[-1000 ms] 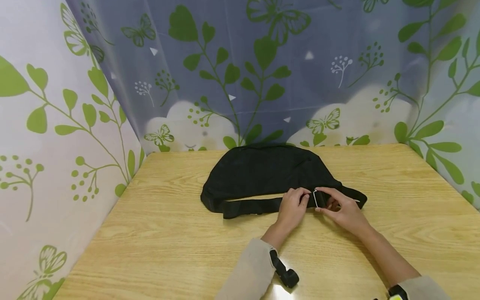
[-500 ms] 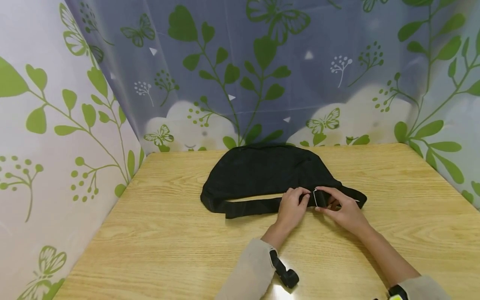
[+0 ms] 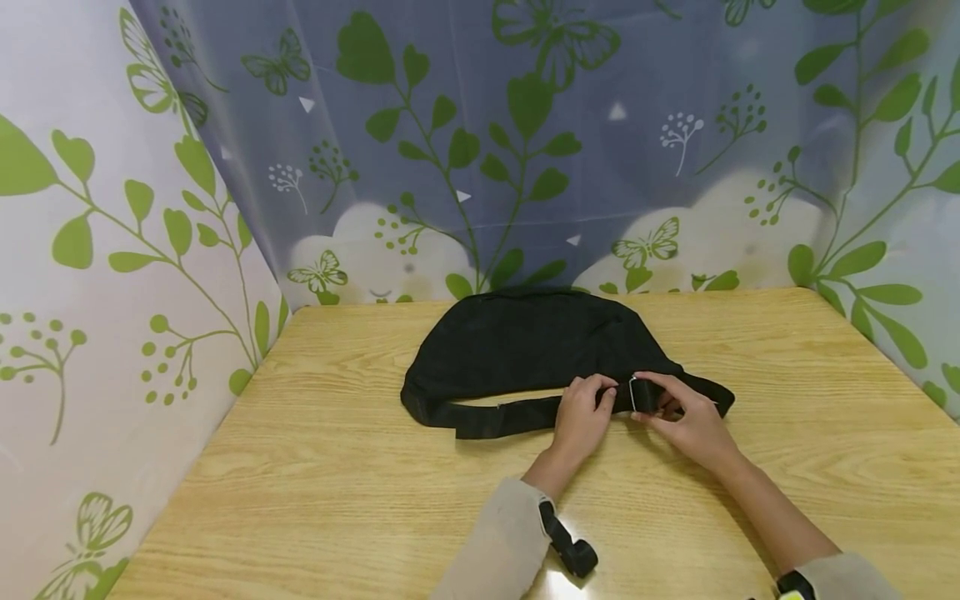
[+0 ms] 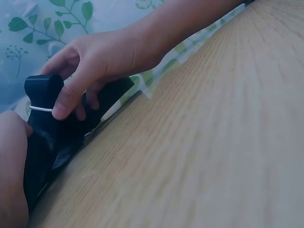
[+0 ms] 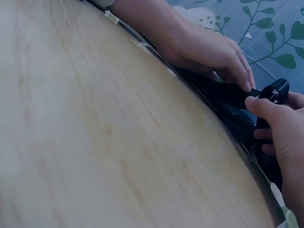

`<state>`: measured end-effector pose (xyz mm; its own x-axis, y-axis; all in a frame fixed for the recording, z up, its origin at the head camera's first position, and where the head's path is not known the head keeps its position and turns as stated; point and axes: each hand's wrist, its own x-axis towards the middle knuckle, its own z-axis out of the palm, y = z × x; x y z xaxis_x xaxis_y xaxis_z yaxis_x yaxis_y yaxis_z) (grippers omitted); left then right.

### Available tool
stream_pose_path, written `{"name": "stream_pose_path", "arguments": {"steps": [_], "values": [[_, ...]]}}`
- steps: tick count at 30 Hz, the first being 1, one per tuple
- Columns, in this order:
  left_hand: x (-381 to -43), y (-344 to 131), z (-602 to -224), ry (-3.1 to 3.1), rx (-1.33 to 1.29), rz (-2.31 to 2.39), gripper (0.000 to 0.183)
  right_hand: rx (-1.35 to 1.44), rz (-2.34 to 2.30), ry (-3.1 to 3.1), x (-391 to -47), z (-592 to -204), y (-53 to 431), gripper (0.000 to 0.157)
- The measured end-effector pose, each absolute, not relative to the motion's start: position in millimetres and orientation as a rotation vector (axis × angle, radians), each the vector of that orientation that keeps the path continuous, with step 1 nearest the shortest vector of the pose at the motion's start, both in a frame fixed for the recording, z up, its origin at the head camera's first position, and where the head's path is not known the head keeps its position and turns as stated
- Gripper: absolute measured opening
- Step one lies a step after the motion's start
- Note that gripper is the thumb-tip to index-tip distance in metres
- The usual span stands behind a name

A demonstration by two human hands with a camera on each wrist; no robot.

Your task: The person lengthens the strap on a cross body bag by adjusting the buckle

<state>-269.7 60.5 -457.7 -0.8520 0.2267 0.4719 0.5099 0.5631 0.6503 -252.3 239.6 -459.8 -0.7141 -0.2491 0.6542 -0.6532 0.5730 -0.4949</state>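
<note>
A black waist bag (image 3: 517,342) lies on the wooden table, its strap (image 3: 525,415) running along the near side. My left hand (image 3: 583,417) pinches the strap just left of a metal strap slider (image 3: 633,395). On the other side, my right hand (image 3: 693,423) holds the slider's edges between thumb and fingers. A raised loop of webbing (image 4: 42,86) stands up through the slider in the left wrist view, beside the right thumb. In the right wrist view the same loop (image 5: 280,87) rises between both hands. The right hand's lower fingers are curled beneath, partly hidden.
The table (image 3: 300,500) reaches back to a blue and white curtain (image 3: 465,150) printed with green leaves, which closes off the back and sides. The bag's far edge lies close to it. A black band (image 3: 573,546) hangs from the left sleeve.
The strap's loose left end has slid slightly right and flattened. The slider has shifted a little to the right, with more webbing bulging at it. Both hands stay nearly in place.
</note>
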Motion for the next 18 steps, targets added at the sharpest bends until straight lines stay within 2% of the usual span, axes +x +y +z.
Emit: {"name": "stream_pose_path", "arguments": {"steps": [5, 13, 18], "values": [[-269.7, 60.2, -457.4, -2.464, -0.658, -1.182, 0.014, 0.739, 1.023, -2.319, -251.3, -460.7, 240.3, 0.062], [-271.0, 61.0, -458.6, -2.46, -0.564, -1.116, 0.012, 0.727, 1.005, -2.255, -253.1, -460.9, 239.7, 0.062], [-270.0, 60.5, -457.4, -2.465, -0.608, -1.154, 0.012, 0.721, 1.013, -2.312, -251.3, -460.3, 239.8, 0.062]]}}
